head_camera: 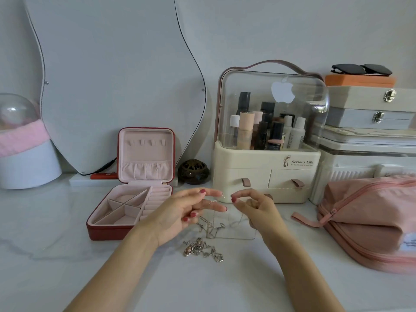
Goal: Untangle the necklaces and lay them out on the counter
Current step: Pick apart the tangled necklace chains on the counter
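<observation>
Left hand (180, 212), fingers spread and nearly straight, supports a fine chain (212, 202) draped over them, so the strand stays taut and readable. Right hand (254, 207) pinches the same chain between curled thumb and forefinger, apparently to draw it free. Its slack hangs to a tangled cluster (209, 228) on the counter (67, 221); a second knot of necklaces (202, 249) lies just nearer the person. Behind, left to right: open jewellery box (132, 199), mirror (112, 75), cosmetics organiser (267, 154), pink pouch (371, 221).
</observation>
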